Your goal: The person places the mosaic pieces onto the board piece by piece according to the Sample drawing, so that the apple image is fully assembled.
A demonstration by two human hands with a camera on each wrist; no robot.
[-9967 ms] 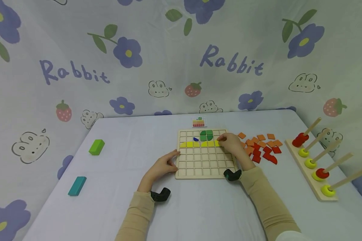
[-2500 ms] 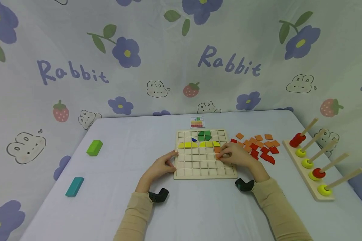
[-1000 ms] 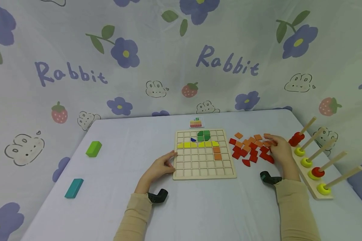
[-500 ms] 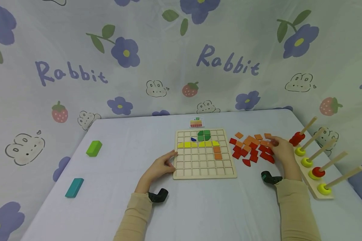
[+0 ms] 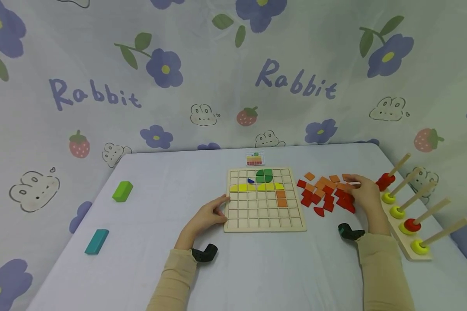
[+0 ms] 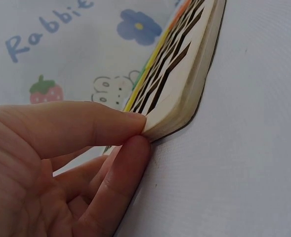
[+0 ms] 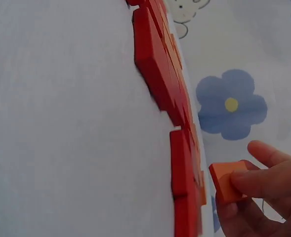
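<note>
At the left edge of a wooden grid board [image 5: 264, 222], my left hand [image 5: 207, 217] holds the board's rim between bent fingers and thumb. The left wrist view shows the thumb and a fingertip at the board's rounded corner [image 6: 170, 116]. Over on the right, my right hand [image 5: 365, 194] pinches an orange square tile [image 7: 224, 180] at the side of the tile pile. On the board lie a row of yellow tiles [image 5: 243, 187], green tiles [image 5: 264, 176], a small blue tile [image 5: 251, 181] and two orange tiles [image 5: 282, 198], one below the other.
Loose red tiles [image 5: 306, 201] and orange tiles [image 5: 309, 176] lie right of the board. A wooden peg stand [image 5: 414, 250] with red and yellow rings stands far right. A picture card [image 5: 254, 159] lies behind the board; a green block [image 5: 122, 191] and teal block [image 5: 97, 241] lie left.
Two orange tiles have come onto the board under the yellow row since ten seconds ago. My right hand has moved from the board to the pile's right side; my left hand has stayed.
</note>
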